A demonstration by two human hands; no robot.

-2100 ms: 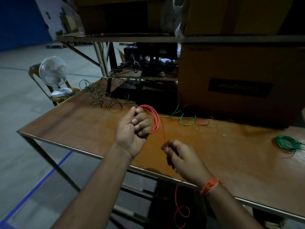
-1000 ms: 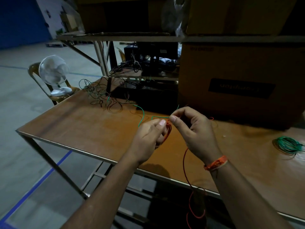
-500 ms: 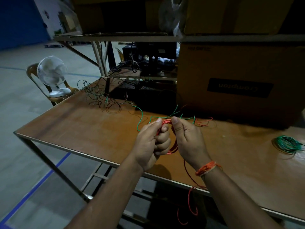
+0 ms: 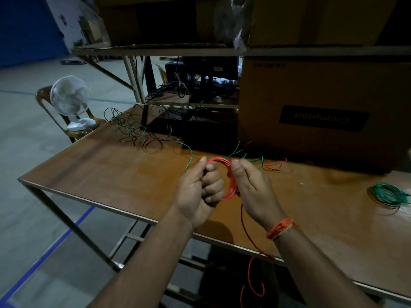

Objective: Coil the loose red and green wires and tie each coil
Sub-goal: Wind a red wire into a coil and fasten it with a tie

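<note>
A red wire coil [image 4: 230, 174] of several loops hangs between both hands above the brown table [image 4: 124, 172]. My left hand [image 4: 200, 190] grips its left side, thumb on top. My right hand [image 4: 253, 187] pinches its right side. A loose red tail [image 4: 249, 236] runs from the coil down over the table's front edge and curls below. Behind the hands lie loose green wire pieces [image 4: 189, 156] and short red pieces [image 4: 273, 164]. A wound green coil [image 4: 389, 194] lies on the table at the far right.
A tangle of dark wires [image 4: 133, 130] lies at the table's back left. A large cardboard box [image 4: 322, 114] stands at the back right under a metal shelf [image 4: 222, 51]. A white fan [image 4: 71, 98] sits on a chair left of the table.
My right hand carried the red wire up from the table edge to the coil in my left hand. Both hands now hold the coil, and the hanging tail has grown shorter.
</note>
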